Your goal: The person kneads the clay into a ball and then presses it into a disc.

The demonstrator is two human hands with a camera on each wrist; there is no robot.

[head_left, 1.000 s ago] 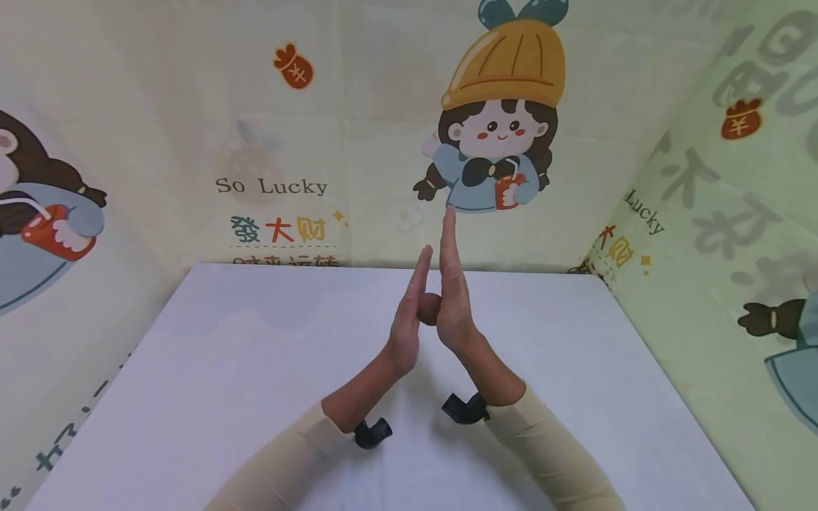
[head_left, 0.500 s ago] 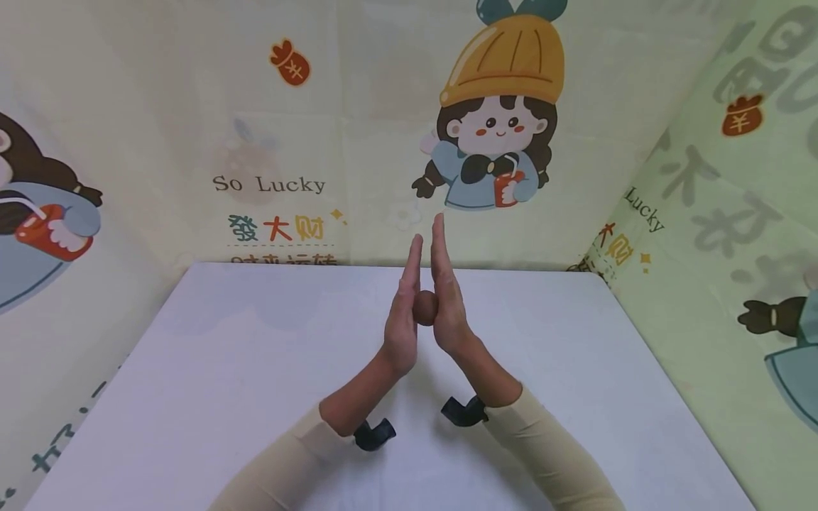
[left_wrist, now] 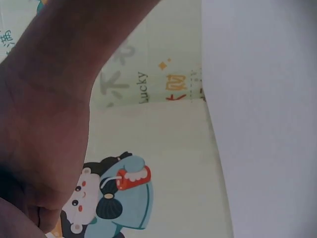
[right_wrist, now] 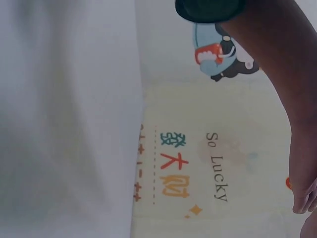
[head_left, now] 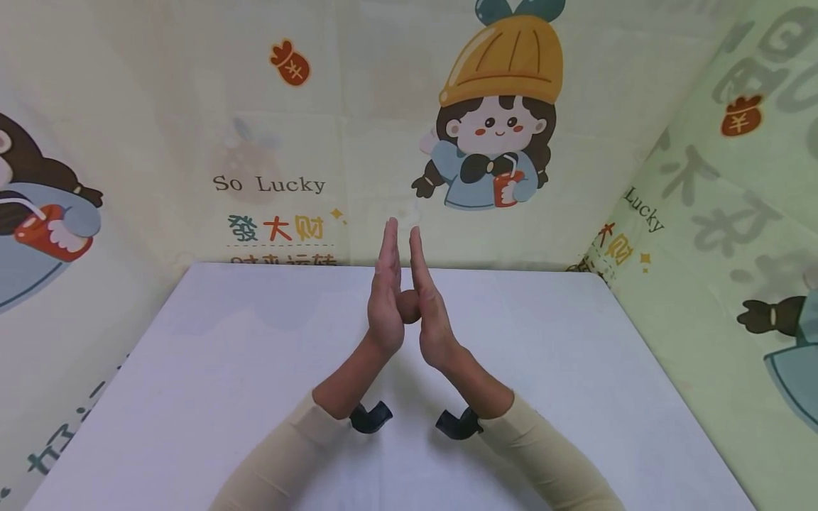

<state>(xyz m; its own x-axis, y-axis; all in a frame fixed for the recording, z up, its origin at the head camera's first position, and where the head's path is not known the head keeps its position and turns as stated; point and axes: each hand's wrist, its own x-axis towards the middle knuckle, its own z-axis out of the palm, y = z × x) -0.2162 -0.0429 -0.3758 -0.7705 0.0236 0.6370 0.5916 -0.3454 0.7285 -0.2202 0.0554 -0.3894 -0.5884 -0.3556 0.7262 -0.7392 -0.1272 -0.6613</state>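
A small brown ball (head_left: 408, 306) sits between two upright palms above the table in the head view. My left hand (head_left: 386, 305) presses on it from the left with straight fingers pointing up. From the other side my right hand (head_left: 434, 319) touches it, its fingers straight too. The fingertips of the two hands stand slightly apart. Part of the ball is covered by the palms. In the left wrist view the left hand (left_wrist: 44, 148) fills the left side, and the right wrist view has the right hand (right_wrist: 303, 158) at its right edge; neither wrist view shows the ball.
A white table (head_left: 255, 341) lies below the hands, ending at a printed cloth backdrop (head_left: 377, 142) with cartoon figures and lettering. Side cloths rise at left and right. Black wrist mounts (head_left: 372, 417) sit on both forearms.
Both hands and the ball have shifted left. The left hand has slid up and forward and the right hand back, so the left fingertips now stand higher than the right ones.
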